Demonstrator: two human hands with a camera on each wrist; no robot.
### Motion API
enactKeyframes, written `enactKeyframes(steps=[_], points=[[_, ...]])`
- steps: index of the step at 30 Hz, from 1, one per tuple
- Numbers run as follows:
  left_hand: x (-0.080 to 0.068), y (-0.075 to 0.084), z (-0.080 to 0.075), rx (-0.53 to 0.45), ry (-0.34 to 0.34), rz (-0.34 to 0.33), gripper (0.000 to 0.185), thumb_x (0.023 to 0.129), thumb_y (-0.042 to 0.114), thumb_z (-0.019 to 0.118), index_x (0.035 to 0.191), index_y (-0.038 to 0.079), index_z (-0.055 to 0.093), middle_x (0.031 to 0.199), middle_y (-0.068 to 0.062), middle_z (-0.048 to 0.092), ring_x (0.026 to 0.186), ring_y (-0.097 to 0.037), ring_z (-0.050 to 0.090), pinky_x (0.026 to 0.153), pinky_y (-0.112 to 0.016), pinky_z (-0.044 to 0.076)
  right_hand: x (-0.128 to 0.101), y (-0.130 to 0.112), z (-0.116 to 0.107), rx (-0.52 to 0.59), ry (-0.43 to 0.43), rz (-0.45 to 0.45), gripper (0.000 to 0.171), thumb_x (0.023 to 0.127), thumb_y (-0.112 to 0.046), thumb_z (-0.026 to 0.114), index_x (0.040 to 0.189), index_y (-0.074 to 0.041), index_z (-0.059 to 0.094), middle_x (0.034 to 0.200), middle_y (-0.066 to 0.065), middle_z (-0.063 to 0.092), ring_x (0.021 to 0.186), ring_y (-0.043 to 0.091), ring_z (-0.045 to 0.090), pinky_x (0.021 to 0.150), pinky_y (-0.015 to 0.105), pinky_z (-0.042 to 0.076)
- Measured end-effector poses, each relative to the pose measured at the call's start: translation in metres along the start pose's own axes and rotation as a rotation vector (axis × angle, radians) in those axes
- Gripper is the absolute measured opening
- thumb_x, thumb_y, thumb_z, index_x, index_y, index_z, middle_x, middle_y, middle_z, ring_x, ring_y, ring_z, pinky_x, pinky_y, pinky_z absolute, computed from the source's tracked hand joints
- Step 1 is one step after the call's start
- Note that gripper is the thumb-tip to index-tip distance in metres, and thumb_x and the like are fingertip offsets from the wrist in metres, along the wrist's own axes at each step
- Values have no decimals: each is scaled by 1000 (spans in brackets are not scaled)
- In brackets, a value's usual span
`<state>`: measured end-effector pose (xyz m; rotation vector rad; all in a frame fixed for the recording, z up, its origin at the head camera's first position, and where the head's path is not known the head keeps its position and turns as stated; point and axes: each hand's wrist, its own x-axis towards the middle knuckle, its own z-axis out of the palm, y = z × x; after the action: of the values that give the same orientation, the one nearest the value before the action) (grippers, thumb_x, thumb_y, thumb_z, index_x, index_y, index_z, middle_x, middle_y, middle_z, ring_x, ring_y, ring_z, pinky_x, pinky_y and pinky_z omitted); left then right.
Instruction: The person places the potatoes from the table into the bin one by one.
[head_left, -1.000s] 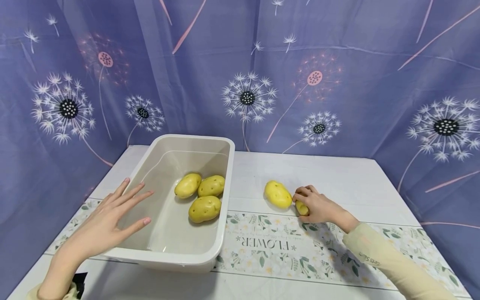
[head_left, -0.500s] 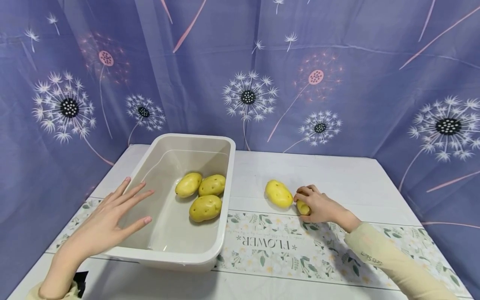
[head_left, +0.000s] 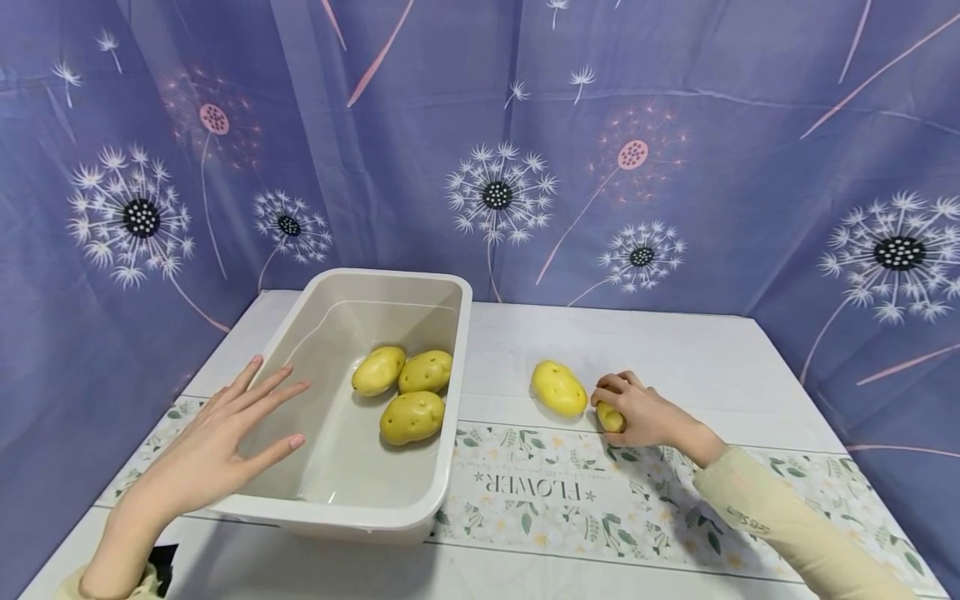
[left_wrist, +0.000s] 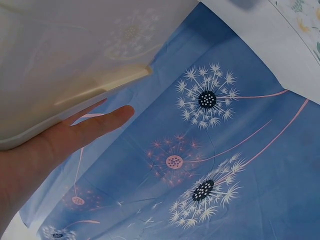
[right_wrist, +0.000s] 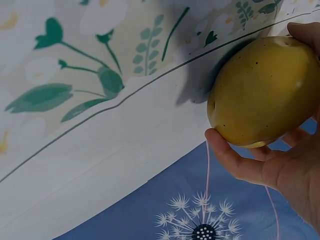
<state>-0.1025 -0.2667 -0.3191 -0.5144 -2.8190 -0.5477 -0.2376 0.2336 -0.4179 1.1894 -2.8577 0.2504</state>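
Right hand is wrapped around a potato mid-desk, another potato just beside. Left hand flat, fingers spread, against the tub.

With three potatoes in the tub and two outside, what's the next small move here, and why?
Probably lift: the right hand already grips a potato on the table, so raising it toward the tub fits. The left hand rests open at the tub's side.
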Motion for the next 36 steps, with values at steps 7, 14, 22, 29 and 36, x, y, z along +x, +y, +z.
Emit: enactKeyframes(steps=[7,14,22,29,36], points=[[0,1,0,6,3,2,55,81,37,62,132,30,42,142,-11,36,140,-21,4,105,-60,15,-1,1,-1,0,7,-9,39,67,-27,75,100,-12,60,109,10,52,102,34,45,56,39,48],[0,0,1,9,10,8,56,81,37,63,132,28,43,141,-11,37,140,-23,6,105,-59,16,-1,2,-4,-6,31,-15,38,66,-24,75,98,-11,60,107,10,52,99,32,45,54,35,46],[0,0,1,11,14,14,55,80,37,63,131,26,44,140,-11,39,140,-24,6,104,-59,17,1,1,-10,10,37,-23,37,65,-20,74,98,-12,60,107,9,52,99,33,45,54,34,45],[0,0,1,9,4,15,56,81,37,62,132,28,42,140,-12,38,140,-23,5,105,-59,16,1,-1,-14,-2,33,-32,36,65,-19,73,98,-13,60,107,9,52,98,31,45,53,32,43],[1,-1,1,1,1,1,56,81,38,63,132,31,42,141,-11,37,140,-22,5,103,-61,17,3,-4,-20,-15,24,-26,36,66,-20,73,100,-14,61,110,8,52,101,29,44,55,39,45]])
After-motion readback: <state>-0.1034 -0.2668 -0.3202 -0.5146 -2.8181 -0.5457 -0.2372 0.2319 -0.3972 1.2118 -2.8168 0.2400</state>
